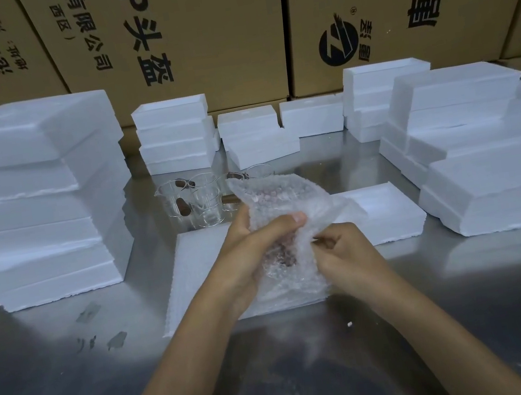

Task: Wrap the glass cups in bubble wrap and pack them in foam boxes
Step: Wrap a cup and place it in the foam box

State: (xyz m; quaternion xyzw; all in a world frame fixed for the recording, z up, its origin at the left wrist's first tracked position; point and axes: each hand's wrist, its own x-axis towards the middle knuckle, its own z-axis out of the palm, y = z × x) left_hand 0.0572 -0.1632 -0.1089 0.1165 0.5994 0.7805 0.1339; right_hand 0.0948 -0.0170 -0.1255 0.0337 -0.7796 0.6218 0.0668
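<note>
Both hands hold a bundle of bubble wrap (286, 227) above a flat foam sheet (196, 275) on the steel surface (76, 380): the left hand (253, 249) has its grip curled around it, the right hand (339, 253) pinches its edge. Unwrapped glass cups (200, 203) (brown-handled) stand just behind, among foam boxes (37, 198).

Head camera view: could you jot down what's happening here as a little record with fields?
Left hand: left hand grips the bubble wrap bundle
Right hand: right hand pinches the wrap's edge
Under the hands: flat foam sheet on the metal table
Unwrapped: glass cups with brown handles, standing behind the bundle
Foam boxes: stacks at left, right and rear
Backdrop: printed cardboard cartons
</note>
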